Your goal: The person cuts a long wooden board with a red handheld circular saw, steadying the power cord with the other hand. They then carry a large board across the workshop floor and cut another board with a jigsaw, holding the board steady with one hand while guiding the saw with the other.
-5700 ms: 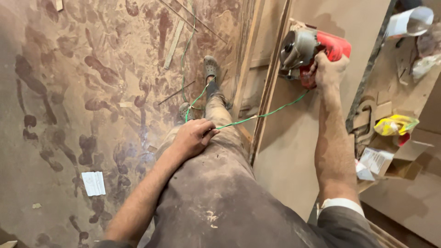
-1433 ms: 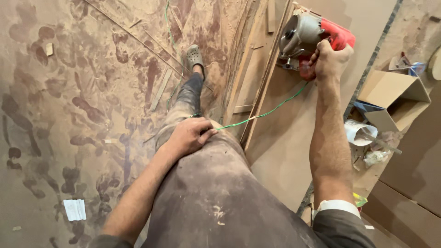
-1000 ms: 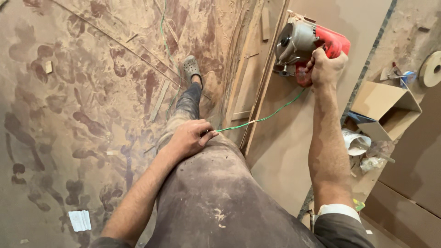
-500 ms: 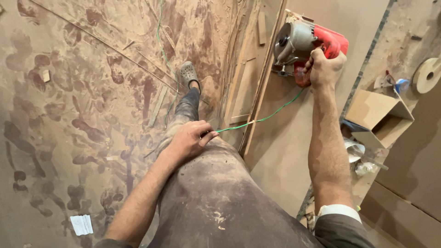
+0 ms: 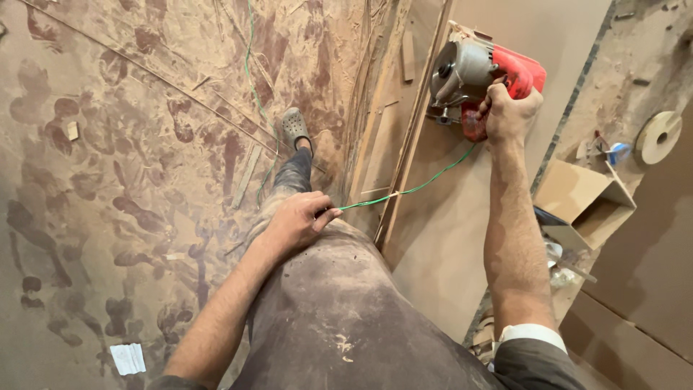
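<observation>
Right hand point(image 5: 510, 112) grips the red circular saw point(image 5: 482, 78) on the brown board point(image 5: 462, 217), board's long axis running fwd, away from the person. Left hand point(image 5: 294, 222), well behind the saw on the knee, pinches the green cord point(image 5: 419, 186).

Since the earliest picture the red circular saw point(image 5: 480, 79), gripped by the right hand point(image 5: 510, 112), has travelled farther along the brown board point(image 5: 462, 238), away from the person, with the green cord point(image 5: 411, 189) stretching longer behind it.
</observation>
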A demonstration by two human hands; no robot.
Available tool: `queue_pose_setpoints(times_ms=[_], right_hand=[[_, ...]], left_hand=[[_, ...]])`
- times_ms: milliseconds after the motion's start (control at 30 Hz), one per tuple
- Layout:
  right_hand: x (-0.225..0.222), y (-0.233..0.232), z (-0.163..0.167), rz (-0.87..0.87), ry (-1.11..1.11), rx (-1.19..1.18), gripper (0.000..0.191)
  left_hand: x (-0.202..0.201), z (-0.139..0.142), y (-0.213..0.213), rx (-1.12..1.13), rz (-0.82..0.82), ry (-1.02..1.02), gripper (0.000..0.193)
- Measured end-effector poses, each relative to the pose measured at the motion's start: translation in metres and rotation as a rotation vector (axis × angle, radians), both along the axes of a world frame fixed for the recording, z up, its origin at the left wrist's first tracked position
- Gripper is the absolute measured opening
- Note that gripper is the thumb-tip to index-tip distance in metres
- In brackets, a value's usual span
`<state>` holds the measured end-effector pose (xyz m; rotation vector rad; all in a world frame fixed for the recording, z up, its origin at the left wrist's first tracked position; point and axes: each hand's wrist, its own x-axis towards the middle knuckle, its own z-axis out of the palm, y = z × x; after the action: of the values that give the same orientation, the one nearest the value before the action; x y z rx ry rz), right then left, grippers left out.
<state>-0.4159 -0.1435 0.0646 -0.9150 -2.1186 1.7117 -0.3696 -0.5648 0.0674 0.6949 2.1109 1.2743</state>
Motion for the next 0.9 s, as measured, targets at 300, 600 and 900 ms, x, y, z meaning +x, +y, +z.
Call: queue_pose_setpoints(times_ms=[300,600,900], right_hand=[[-0.017,0.013,0.001,-0.012,-0.037,-0.038,0.003],[-0.041,0.025,0.000,-0.002,-0.019,-0.019,0.003],[-0.067,0.029,0.003,0.008,-0.058,0.036,0.009]], left_hand=[[-0.018,0.003,0.012,-0.009,0.006,-0.005,0.025],[-0.033,-0.003,0.026,-0.001,0.005,0.005,0.026],[-0.056,-0.014,0.034,-0.015,-0.021,0.078,0.023]])
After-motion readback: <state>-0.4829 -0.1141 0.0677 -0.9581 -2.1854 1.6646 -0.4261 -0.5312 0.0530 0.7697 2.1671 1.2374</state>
